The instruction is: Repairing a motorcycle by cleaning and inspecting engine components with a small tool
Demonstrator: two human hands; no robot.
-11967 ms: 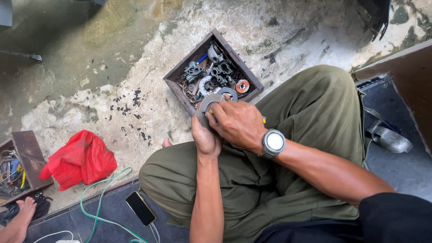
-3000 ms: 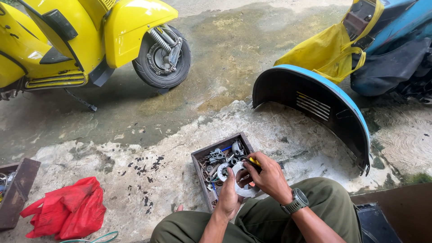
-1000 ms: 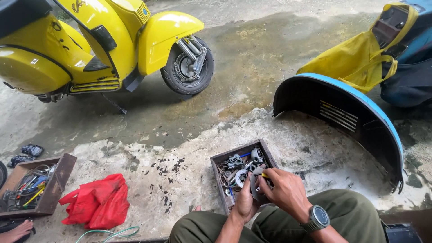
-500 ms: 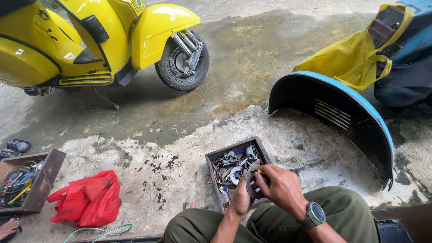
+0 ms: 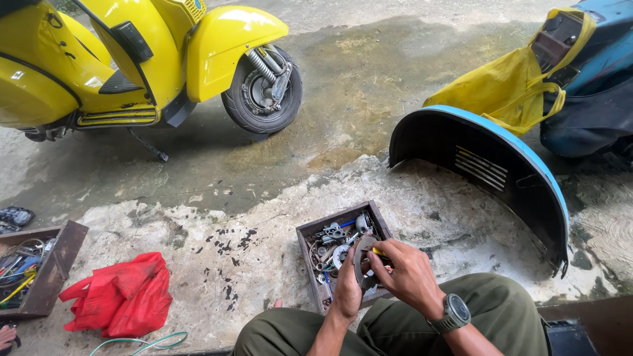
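**Both hands on a round metal part above the parts tray**

The left hand [image 5: 346, 290] grips a round, disc-shaped metal part [image 5: 362, 258] from below, fingers closed around its lower edge. The right hand [image 5: 407, 273] is clenched on the same part from the right side, and a small yellow item [image 5: 378, 251] shows at its fingertips; what that item is cannot be told. A dark wristwatch [image 5: 452, 313] sits on the right wrist.

The part is held just above the near right corner of a rusty rectangular tray [image 5: 305, 247], which rests on the concrete floor [image 5: 217, 217] and contains mixed small metal hardware.

Surroundings: a blue curved body panel [image 5: 508, 171] stands to the right. A yellow scooter [image 5: 132, 59] is parked at upper left. A red cloth [image 5: 122, 296] lies at left, near a second tray [image 5: 56, 277] of tools.
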